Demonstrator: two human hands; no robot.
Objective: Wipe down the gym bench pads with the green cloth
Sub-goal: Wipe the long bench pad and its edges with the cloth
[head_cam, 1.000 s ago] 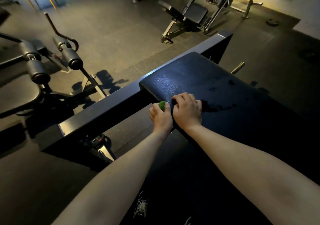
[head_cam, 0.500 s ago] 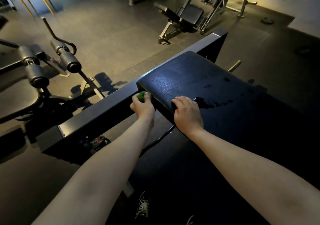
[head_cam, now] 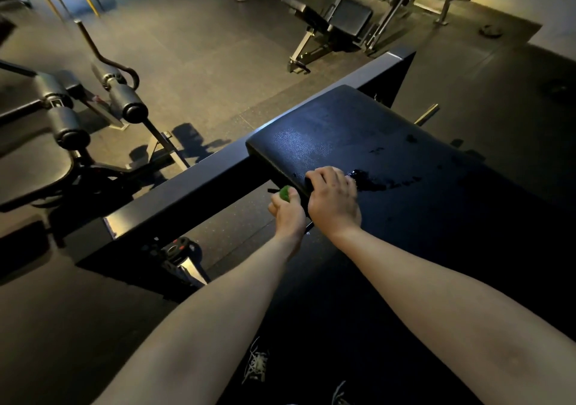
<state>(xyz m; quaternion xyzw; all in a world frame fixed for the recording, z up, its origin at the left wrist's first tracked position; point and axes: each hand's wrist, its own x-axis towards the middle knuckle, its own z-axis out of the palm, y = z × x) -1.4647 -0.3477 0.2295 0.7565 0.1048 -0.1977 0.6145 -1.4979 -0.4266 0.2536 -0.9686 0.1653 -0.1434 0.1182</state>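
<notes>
Head view, near to far: at six o'clock two bare forearms reach forward over a dark floor, with a laced shoe [head_cam: 257, 362] faintly visible below them. At centre the left hand [head_cam: 288, 213] is clenched round the green cloth [head_cam: 284, 193], a small wad showing between thumb and fingers, pressed against the near side edge of the bench pad [head_cam: 358, 130]. Just beside it, toward three o'clock, the right hand [head_cam: 333, 200] grips the pad's edge, fingers curled over onto the top, seemingly steadying it.

By my reading the job is partway along: a wet streak [head_cam: 383, 181] and scattered droplets lie on the top toward two o'clock, so that surface looks dampened but not yet wiped dry, and the side edge is the part in hand. Other pads remain, judging by the roller pads [head_cam: 127, 102] at ten o'clock and the far bench [head_cam: 336, 21] at twelve.

No brand, label or writing can be read anywhere; the light is too dim.
</notes>
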